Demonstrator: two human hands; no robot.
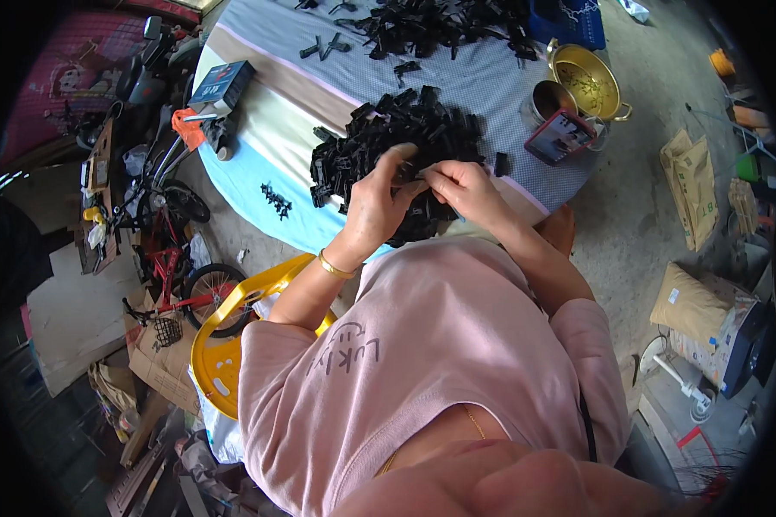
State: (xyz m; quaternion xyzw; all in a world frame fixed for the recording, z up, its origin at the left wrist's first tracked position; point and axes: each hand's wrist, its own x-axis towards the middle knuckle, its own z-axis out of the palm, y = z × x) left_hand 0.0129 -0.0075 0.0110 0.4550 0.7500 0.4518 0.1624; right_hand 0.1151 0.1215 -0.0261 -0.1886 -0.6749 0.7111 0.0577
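Observation:
A big heap of small black plastic parts [388,142] lies on a round table covered with a blue, white and beige cloth [276,121]. My left hand [375,202] and my right hand [461,189] meet just over the near edge of the heap, and both pinch the same small black part [411,175] between their fingertips. A gold bangle sits on my left wrist. A second spread of black parts [440,26] covers the far side of the table.
A gold-coloured pot [588,82], a metal tin [550,99] and a phone [560,135] stand at the table's right edge, a blue crate [569,21] behind them. A dark box [220,84] lies at the left. A yellow chair [220,345], a bicycle [177,258] and sacks [694,185] stand around.

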